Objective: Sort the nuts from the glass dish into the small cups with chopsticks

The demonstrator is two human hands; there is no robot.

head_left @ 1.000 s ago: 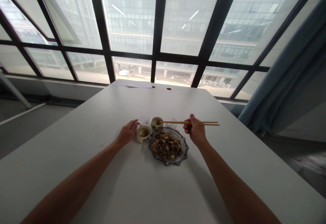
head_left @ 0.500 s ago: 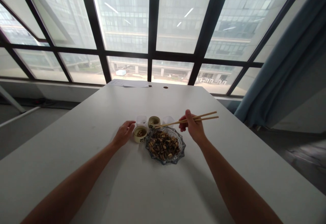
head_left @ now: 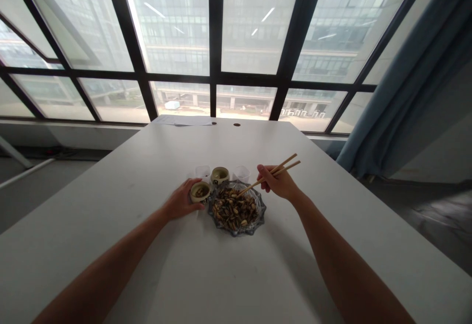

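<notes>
My left hand (head_left: 182,200) curves around the left side of a small cream cup (head_left: 199,199) with dark marks on it, thumb in front and fingers behind. A few nut-like bits lie inside that cup. My right hand (head_left: 276,181) is closed on a pair of chopsticks (head_left: 285,164), whose tips reach down into a scalloped glass bowl (head_left: 261,216). Mixed seeds and nuts (head_left: 234,211), dark striped and pale, fill the bowl. Behind it stand a second cream cup (head_left: 220,177) and a clear plastic cup (head_left: 241,172). Another clear container (head_left: 202,171) sits behind the held cup.
All of this stands on a long white table (head_left: 236,265). Sheets of paper (head_left: 182,120) lie at its far end beside two round holes. Beyond are large windows, and a blue-grey curtain (head_left: 383,88) hangs on the right.
My left hand has moved from beside the near cup to around it. The chopsticks have swung from over the far cup's edge down into the seeds and nuts. The view has shifted slightly.
</notes>
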